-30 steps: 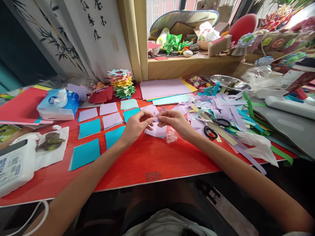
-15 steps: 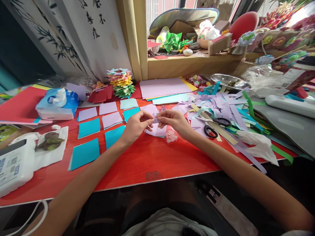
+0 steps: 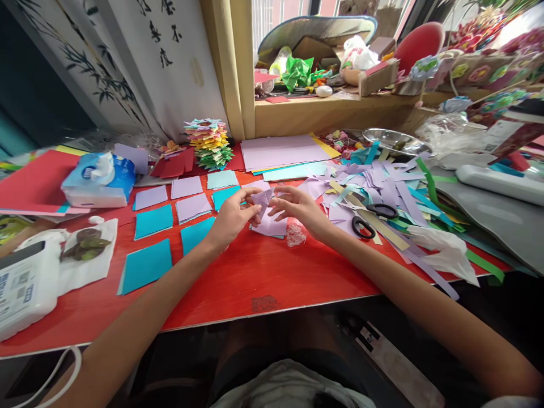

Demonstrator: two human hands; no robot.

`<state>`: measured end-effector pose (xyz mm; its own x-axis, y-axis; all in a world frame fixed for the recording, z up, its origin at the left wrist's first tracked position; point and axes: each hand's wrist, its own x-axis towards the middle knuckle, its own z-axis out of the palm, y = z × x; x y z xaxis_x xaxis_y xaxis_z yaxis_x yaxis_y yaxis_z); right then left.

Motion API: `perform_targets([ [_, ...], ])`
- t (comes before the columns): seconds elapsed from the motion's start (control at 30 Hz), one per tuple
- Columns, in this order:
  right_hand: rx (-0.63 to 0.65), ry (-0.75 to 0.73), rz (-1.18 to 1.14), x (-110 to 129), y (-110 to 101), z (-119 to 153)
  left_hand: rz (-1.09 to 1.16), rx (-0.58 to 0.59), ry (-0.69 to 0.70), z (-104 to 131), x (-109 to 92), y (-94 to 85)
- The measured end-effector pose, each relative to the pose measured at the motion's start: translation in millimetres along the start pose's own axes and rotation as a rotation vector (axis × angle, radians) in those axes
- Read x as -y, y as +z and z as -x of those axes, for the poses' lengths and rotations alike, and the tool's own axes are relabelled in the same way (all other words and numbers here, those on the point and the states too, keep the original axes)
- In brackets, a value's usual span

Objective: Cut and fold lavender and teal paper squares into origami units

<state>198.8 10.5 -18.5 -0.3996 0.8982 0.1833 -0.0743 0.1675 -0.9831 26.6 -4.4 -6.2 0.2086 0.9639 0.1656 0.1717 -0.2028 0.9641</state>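
Note:
Above the red table, my left hand point(image 3: 233, 216) pinches a folded piece of light purple paper point(image 3: 262, 199) between thumb and fingers. The paper has a pointed, creased shape. My right hand point(image 3: 301, 208) is close on its right side, fingers apart and slightly curled, the fingertips at or very near the paper's right tip; whether they touch it I cannot tell. Below the hands lies a small stack of purple paper squares point(image 3: 272, 225), partly covered by them. Left of my left hand, purple squares point(image 3: 193, 208) and blue squares point(image 3: 153, 221) lie in rows.
Black-handled scissors point(image 3: 364, 227) lie to the right among a heap of paper strips point(image 3: 393, 184). A tower of folded paper point(image 3: 209, 144) stands at the back, beside large purple sheets point(image 3: 283, 152). A tissue pack point(image 3: 100, 180) and a white device point(image 3: 32, 283) are at left.
Both hands were pinching the small folded paper together. Now the paper shows larger and turned upward in my left hand, and my right fingers have spread apart.

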Motion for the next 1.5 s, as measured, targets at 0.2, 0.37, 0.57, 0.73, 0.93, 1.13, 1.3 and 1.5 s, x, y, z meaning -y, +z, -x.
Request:
perform_targets([
  [0.2, 0.037, -0.049, 0.075, -5, 0, 0, 0.018, 0.091, -0.06, 2, -3, 2.3],
  [0.37, 0.007, -0.029, 0.129, -7, 2, 0, -0.057, 0.037, -0.015, 1, -1, 1.4],
  [0.57, 0.029, 0.067, 0.009, -4, 4, 1, -0.049, -0.051, 0.016, 3, 3, 5.1],
  [0.73, 0.007, 0.107, -0.116, 3, 4, 3, -0.583, -0.145, 0.455, 4, 1, 2.6],
  [0.93, 0.012, 0.056, -0.17, 2, 2, 4, -0.759, -0.029, 0.675, 2, 6, -2.7],
  [1.13, 0.038, 0.054, -0.181, 0, 3, 3, -0.669, -0.023, 0.506, 6, 8, -0.4],
  [1.3, -0.055, 0.035, -0.079, 1, -2, 0, -0.4, -0.098, 0.277, 8, -2, 2.7],
  [1.5, 0.119, 0.152, -0.154, -2, -1, 0, -0.147, -0.059, 0.164, 2, -1, 2.8],
])
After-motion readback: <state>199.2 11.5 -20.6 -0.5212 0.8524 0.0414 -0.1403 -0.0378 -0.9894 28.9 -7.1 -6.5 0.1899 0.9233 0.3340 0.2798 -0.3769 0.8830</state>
